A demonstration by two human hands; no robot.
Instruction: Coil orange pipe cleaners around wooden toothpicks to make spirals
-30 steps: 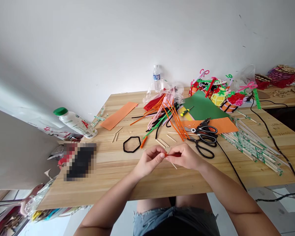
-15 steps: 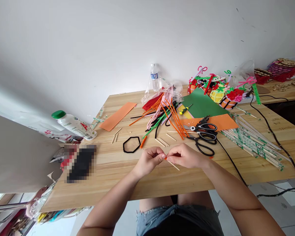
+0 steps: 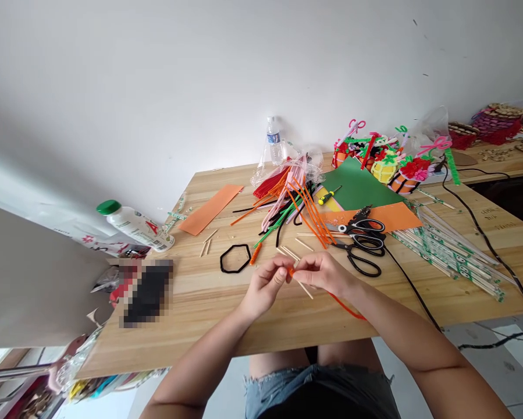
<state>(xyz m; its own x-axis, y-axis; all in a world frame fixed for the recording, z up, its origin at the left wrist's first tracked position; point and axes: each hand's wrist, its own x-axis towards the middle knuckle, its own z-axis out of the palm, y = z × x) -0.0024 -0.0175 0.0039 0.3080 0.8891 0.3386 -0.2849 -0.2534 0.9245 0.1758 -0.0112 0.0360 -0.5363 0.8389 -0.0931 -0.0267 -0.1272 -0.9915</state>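
My left hand (image 3: 266, 283) and my right hand (image 3: 326, 272) meet above the table's near edge, fingertips pinched together. Between them is an orange pipe cleaner (image 3: 347, 309), bunched at my fingertips, with its loose tail hanging below my right hand. A thin wooden stick (image 3: 305, 290) sticks out from the pinch toward the lower right. How the pipe cleaner sits on the stick is partly hidden by my fingers. Just beyond my left hand lie an orange coiled piece (image 3: 255, 254) and a black hexagonal ring (image 3: 235, 258).
Scissors (image 3: 366, 250) lie beyond my right hand. Behind are a pile of pipe cleaners (image 3: 283, 198), a green sheet (image 3: 361, 183), and a yellow screwdriver (image 3: 327, 196). Bundled sticks (image 3: 457, 253) and a black cable cover the right. A white bottle (image 3: 134, 224) leans at left.
The orange pipe cleaner's tail has swung into view below my right hand. More orange shows between my fingertips, and the stick's visible end has shifted slightly left.
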